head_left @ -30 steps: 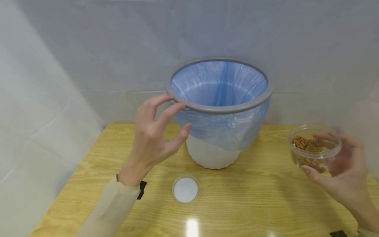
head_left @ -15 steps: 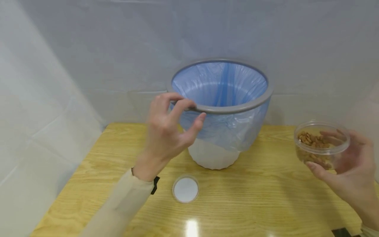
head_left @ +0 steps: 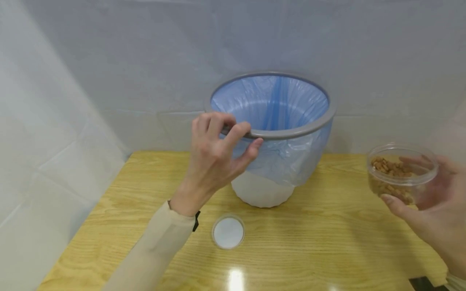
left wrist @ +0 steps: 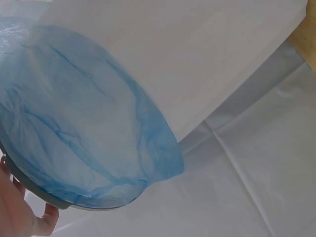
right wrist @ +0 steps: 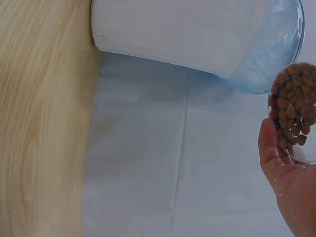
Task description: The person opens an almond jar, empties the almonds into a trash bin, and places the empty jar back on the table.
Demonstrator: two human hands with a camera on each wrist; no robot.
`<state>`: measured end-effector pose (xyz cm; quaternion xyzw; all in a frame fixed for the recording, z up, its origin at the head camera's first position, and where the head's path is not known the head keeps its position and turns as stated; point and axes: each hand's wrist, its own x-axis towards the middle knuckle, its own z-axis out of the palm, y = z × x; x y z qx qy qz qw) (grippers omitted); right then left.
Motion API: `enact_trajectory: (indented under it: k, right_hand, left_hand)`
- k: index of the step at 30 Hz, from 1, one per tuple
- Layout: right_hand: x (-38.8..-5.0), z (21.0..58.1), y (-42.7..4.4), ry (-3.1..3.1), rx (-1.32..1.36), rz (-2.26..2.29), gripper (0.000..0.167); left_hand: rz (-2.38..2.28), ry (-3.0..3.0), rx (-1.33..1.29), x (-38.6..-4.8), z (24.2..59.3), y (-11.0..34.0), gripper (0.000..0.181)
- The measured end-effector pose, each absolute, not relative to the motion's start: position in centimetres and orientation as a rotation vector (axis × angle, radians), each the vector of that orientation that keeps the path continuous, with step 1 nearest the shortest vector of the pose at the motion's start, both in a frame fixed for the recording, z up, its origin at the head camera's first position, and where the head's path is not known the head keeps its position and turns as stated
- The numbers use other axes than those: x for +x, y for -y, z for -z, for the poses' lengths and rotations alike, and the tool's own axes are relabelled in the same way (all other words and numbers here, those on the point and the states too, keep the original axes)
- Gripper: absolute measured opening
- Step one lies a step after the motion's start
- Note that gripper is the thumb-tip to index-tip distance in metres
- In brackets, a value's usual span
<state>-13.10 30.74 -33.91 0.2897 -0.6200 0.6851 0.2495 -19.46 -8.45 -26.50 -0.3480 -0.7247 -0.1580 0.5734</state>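
A white trash can [head_left: 262, 192] stands upright on the table, lined with a translucent blue bag [head_left: 291, 161] under a grey rim ring [head_left: 291, 133]. My left hand [head_left: 212, 155] grips this ring at the front left, fingers curled over the top and thumb just below. In the left wrist view the fingers [left wrist: 48, 220] wrap about the ring's edge. Off to the right, my right hand [head_left: 435, 208] holds a round clear plastic tub [head_left: 424, 178] from its far side, above the table. Almonds [right wrist: 291, 106] lie inside, seen closely in the right wrist view.
A small round disc [head_left: 228, 233], white with a clear edge, lies flat on the wooden table [head_left: 309, 254] in front of the can. Pale sheeting [head_left: 145, 60] hangs behind and at the left. Black tape [head_left: 422, 283] marks the table's lower right.
My left hand has moved right along the rim, and its fingers have closed over the ring. The right hand has drifted slightly right and up with the tub.
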Motion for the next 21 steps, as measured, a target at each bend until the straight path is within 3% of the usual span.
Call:
enact_trajectory:
  k: [21]
  right_hand:
    - [-13.1, 33.2, -31.8, 1.703, 0.666, -1.805, 0.095]
  left_hand:
    - [0.408, 1.719, -0.779, -19.1, 26.9, 8.5, 0.022]
